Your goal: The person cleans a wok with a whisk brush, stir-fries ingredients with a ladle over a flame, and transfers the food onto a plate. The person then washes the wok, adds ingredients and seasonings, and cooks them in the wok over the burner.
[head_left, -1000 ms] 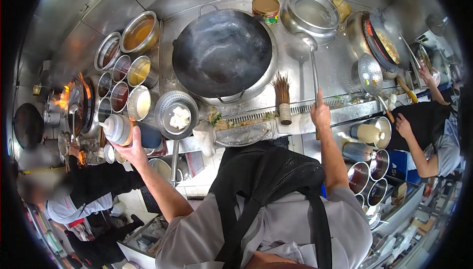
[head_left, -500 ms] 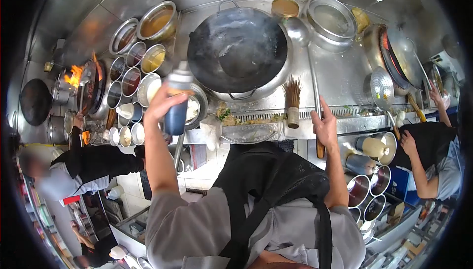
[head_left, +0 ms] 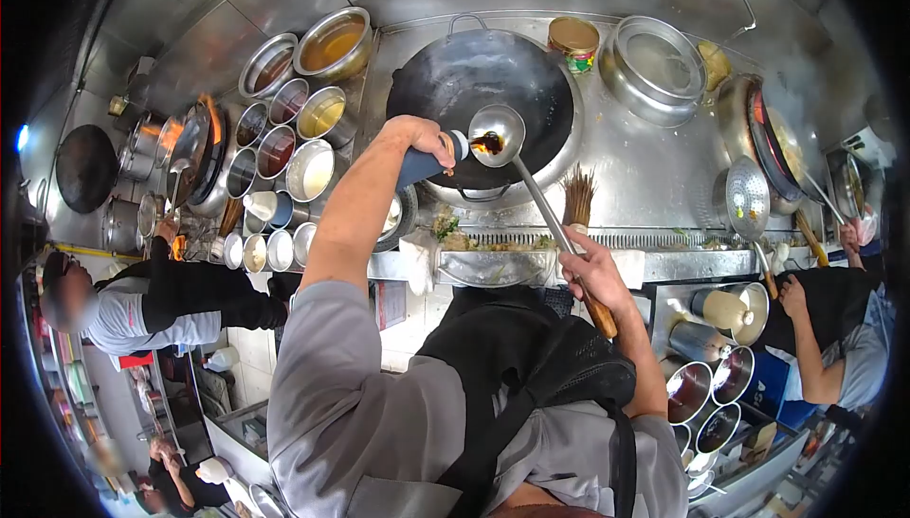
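Note:
My left hand [head_left: 425,137] is wrapped round a squeeze bottle [head_left: 417,168], tipped on its side over the near part of the wok [head_left: 431,77]. The bottle's spout end points at the bowl of a ladle [head_left: 542,203], where a small pool of dark sauce [head_left: 489,143] lies. My right hand [head_left: 599,273] grips that ladle near its wooden handle end, and its bowl hangs above the wok. A bamboo brush [head_left: 579,198] stands just beyond my right hand.
Metal pots of sauces and seasonings, including a yellow one [head_left: 323,112], crowd the left. Behind right are a tin can [head_left: 573,36] and a lidded pot [head_left: 660,68]. A skimmer [head_left: 747,198] lies farther right. Co-workers stand at both sides; flames rise at the left wok [head_left: 192,153].
My left hand has swung right and tipped the bottle over the wok. The ladle has been raised and moved left, with its bowl now above the wok and dark sauce in it.

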Demonstrator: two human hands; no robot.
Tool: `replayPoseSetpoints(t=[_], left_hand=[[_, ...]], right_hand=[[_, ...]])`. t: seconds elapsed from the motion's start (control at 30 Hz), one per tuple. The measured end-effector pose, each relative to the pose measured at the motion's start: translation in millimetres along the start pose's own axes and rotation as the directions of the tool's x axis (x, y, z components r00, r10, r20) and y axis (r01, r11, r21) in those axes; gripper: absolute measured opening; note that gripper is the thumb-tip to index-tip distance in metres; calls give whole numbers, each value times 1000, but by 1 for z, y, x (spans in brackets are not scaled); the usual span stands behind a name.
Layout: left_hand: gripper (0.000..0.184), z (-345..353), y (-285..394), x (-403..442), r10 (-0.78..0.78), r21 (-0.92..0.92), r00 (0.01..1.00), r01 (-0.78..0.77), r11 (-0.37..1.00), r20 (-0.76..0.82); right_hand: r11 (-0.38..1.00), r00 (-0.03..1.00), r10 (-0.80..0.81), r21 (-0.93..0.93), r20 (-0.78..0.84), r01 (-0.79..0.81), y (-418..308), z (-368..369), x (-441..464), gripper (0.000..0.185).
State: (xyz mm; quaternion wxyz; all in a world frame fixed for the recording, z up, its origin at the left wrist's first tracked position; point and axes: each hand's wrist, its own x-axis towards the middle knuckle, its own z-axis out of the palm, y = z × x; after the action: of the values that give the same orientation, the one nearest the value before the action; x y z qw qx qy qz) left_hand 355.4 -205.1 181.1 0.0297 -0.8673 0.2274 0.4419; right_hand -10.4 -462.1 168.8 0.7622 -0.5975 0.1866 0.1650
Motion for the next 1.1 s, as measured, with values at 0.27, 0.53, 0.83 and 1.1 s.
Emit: replayPoseSetpoints(t=[0.27,0.53,0.83,1.1], left_hand=[[95,22,-36,-30,181,-279,957,-242,929,-226],[117,120,-112,-109,-106,-726,738,-610,317,-666],[77,235,-221,-253,-677,-650,325,-698,299,-660],[71,285,-313,-284,-775,-602,42,-656,455,-631]], right_hand=[[998,1000,-8,70,-9,9,-12,9,18,60],[509,888,-454,-839,-71,193,-2,8,78,62],[990,988,86,125,-130,-70,-31,25,135,56],[288,929,-357,-958,-97,11,2,56,87,60]])
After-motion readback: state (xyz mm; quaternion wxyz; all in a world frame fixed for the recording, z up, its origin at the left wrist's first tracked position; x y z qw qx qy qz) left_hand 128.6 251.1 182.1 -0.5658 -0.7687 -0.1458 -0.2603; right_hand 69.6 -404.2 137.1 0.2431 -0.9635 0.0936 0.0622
